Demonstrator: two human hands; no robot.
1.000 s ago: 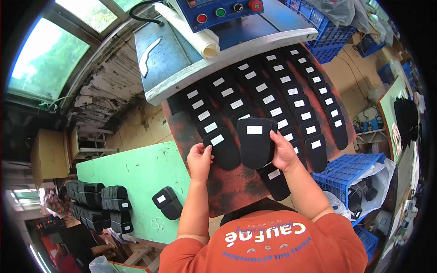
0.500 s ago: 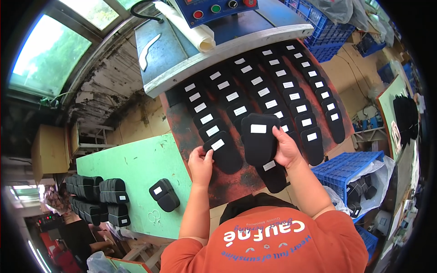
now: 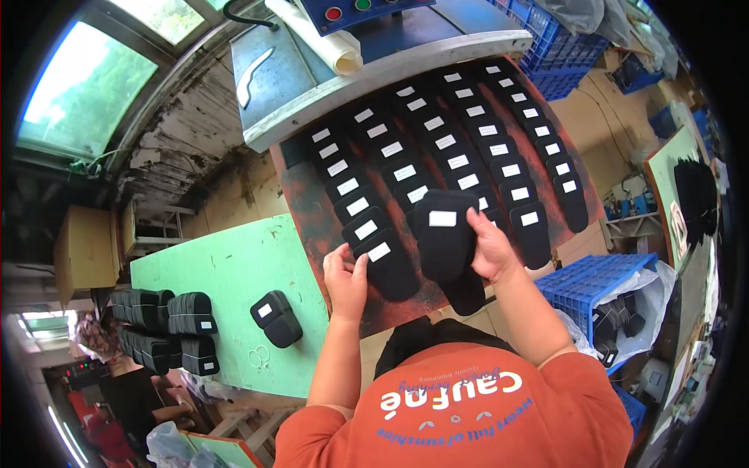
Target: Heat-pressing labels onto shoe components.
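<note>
A stack of black insole-shaped pads (image 3: 441,251), its top one bearing a white label, sits in my right hand (image 3: 493,248), thumb on top and fingers along the right side. My left hand (image 3: 345,281) has its thumb and fingertips at the upper left edge of a single black labelled pad (image 3: 394,273). That pad lies at the near end of the leftmost row, overlapping the one behind it. Several overlapping rows of labelled pads cover the reddish board (image 3: 312,234). Partly under the held stack, another pad (image 3: 464,295) shows its near end.
A blue press machine (image 3: 367,47) stands over the board's far side. On the green table (image 3: 234,257) at left are piles of black pads (image 3: 192,324), a smaller pile (image 3: 277,318) and pale rings (image 3: 259,358). A blue crate (image 3: 581,292) with bagged black pieces stands at right.
One more pad now lies at the near end of the leftmost row, under my left fingertips. My right hand still holds the stack. The board's rows appear higher in the view.
</note>
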